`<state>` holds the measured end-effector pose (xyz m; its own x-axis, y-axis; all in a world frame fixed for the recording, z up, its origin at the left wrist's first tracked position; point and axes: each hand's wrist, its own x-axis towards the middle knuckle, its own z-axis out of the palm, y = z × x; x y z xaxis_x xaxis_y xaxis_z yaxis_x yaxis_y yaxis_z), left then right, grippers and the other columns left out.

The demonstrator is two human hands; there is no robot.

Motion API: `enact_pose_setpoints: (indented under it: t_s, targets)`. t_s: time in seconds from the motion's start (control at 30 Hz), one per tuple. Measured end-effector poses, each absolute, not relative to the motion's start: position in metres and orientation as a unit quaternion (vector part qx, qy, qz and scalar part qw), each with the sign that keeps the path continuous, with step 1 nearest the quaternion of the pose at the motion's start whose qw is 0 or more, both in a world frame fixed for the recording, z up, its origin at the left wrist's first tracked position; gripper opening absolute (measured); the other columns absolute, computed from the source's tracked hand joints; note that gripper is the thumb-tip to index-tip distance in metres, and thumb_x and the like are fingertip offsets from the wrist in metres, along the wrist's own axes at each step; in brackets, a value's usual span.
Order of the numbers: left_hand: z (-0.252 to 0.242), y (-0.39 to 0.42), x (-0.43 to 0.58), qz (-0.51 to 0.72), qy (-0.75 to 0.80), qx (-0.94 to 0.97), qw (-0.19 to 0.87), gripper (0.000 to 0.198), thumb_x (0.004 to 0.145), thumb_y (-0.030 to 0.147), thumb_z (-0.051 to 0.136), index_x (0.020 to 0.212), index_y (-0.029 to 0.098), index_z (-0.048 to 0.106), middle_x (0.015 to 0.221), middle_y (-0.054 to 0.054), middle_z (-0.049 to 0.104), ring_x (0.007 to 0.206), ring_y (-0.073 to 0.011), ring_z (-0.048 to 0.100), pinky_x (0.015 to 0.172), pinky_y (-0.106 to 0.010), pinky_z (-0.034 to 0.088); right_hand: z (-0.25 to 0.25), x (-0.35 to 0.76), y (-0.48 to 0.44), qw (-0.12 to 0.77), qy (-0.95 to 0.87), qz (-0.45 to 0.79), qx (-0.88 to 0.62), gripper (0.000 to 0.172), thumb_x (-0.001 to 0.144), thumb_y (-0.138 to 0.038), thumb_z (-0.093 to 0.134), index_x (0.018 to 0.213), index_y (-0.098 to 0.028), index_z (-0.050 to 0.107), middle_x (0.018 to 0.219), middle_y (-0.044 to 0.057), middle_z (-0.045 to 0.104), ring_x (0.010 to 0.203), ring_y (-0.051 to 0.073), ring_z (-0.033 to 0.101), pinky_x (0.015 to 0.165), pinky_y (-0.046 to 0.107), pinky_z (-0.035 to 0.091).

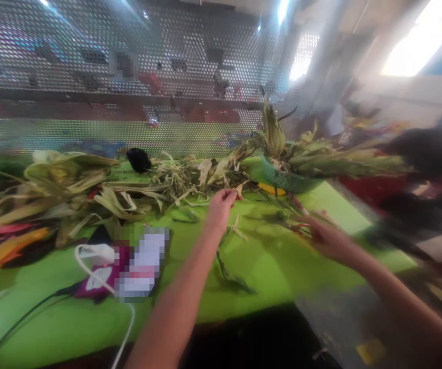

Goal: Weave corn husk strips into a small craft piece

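My left hand is over the middle of the green table, fingers pinched on a small piece of dried husk with a reddish bit at its base. My right hand reaches low over the table's right side, fingers at a thin red-and-dark item. Blur hides what it is and whether my fingers close on it. Between my hands lie a pale husk scrap and a dark green twisted strip.
Dried corn husks heap along the back by a perforated metal screen. More husks stick out of a green basket at back right. At left are a phone, a white charger and cables. A blurred person is at far right.
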<state>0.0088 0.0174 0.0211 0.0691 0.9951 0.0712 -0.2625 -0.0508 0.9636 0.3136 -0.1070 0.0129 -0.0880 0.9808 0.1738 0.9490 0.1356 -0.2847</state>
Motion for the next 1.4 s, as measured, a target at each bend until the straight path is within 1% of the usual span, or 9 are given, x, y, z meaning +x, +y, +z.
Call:
enact_pose_setpoints:
  t_s: [0.07,0.13,0.27,0.53,0.63,0.8,1.07,1.23,1.4]
  targets:
    - [0.022,0.017,0.009,0.557,0.393,0.458,0.570,0.022,0.070,0.040,0.069,0.073,0.019,0.064,0.074,-0.002,0.068,0.074,-0.0151,0.058,0.069,-0.028,0.038,0.017,0.313,-0.107,0.173,-0.747,0.112,-0.632,0.052,0.078,-0.035,0.064,0.130,-0.033,0.057,0.110,0.007,0.071,0.096,0.030,0.067,0.084,0.043,0.053]
    - [0.022,0.017,0.009,0.556,0.391,0.454,0.576,0.024,0.069,0.042,0.070,0.075,0.019,0.064,0.074,-0.002,0.069,0.075,-0.0159,0.059,0.069,-0.028,0.039,0.020,0.305,-0.104,0.195,-0.748,0.171,-0.611,0.052,0.082,-0.039,0.061,0.132,-0.028,0.055,0.117,0.009,0.068,0.101,0.030,0.065,0.084,0.042,0.054]
    - [0.021,0.016,0.010,0.551,0.388,0.462,0.577,0.025,0.070,0.043,0.068,0.077,0.019,0.065,0.077,-0.003,0.070,0.078,-0.0165,0.059,0.071,-0.028,0.039,0.024,0.276,-0.090,0.237,-0.740,0.233,-0.585,0.045,0.084,-0.042,0.058,0.125,-0.022,0.056,0.107,0.010,0.068,0.091,0.026,0.066,0.077,0.037,0.055]
    - [0.026,0.014,0.011,0.557,0.386,0.451,0.582,0.016,0.072,0.034,0.065,0.074,0.018,0.064,0.072,-0.001,0.068,0.073,-0.0152,0.057,0.070,-0.028,0.038,0.054,0.235,-0.079,0.183,-0.761,0.201,-0.589,0.042,0.081,-0.043,0.064,0.117,-0.022,0.055,0.099,0.006,0.067,0.084,0.023,0.063,0.073,0.035,0.051]
    - [0.027,0.012,0.011,0.556,0.384,0.455,0.580,0.015,0.073,0.033,0.065,0.074,0.018,0.065,0.072,-0.002,0.068,0.071,-0.0144,0.056,0.071,-0.028,0.038,0.057,0.227,-0.075,0.190,-0.768,0.196,-0.579,0.039,0.083,-0.043,0.061,0.115,-0.021,0.055,0.102,0.007,0.067,0.085,0.023,0.063,0.074,0.035,0.050]
    - [0.024,0.012,0.014,0.558,0.363,0.492,0.561,0.019,0.074,0.035,0.066,0.072,0.016,0.066,0.071,-0.003,0.068,0.072,-0.0145,0.057,0.079,-0.029,0.041,0.056,0.218,-0.065,0.175,-0.772,0.194,-0.579,0.036,0.087,-0.046,0.055,0.112,-0.020,0.055,0.102,0.008,0.067,0.085,0.022,0.063,0.075,0.033,0.049]
    - [0.022,0.012,0.016,0.546,0.347,0.506,0.571,0.019,0.075,0.034,0.066,0.071,0.016,0.066,0.071,-0.004,0.069,0.069,-0.0139,0.057,0.078,-0.029,0.043,0.053,0.212,-0.056,0.195,-0.777,0.196,-0.565,0.037,0.086,-0.045,0.057,0.113,-0.020,0.059,0.104,0.008,0.070,0.086,0.023,0.065,0.077,0.034,0.050]
    - [0.016,0.014,0.017,0.540,0.355,0.502,0.575,0.022,0.077,0.038,0.064,0.074,0.016,0.065,0.076,-0.004,0.071,0.073,-0.0144,0.059,0.079,-0.029,0.041,0.046,0.213,-0.052,0.213,-0.775,0.197,-0.562,0.033,0.084,-0.043,0.060,0.108,-0.020,0.063,0.098,0.006,0.072,0.083,0.022,0.066,0.072,0.030,0.050]
    - [0.015,0.014,0.018,0.534,0.362,0.483,0.592,0.021,0.075,0.037,0.066,0.074,0.016,0.064,0.073,-0.003,0.069,0.074,-0.0150,0.060,0.077,-0.028,0.040,0.042,0.211,-0.049,0.229,-0.759,0.185,-0.581,0.026,0.083,-0.042,0.060,0.096,-0.022,0.068,0.088,0.003,0.074,0.073,0.021,0.067,0.062,0.027,0.049]
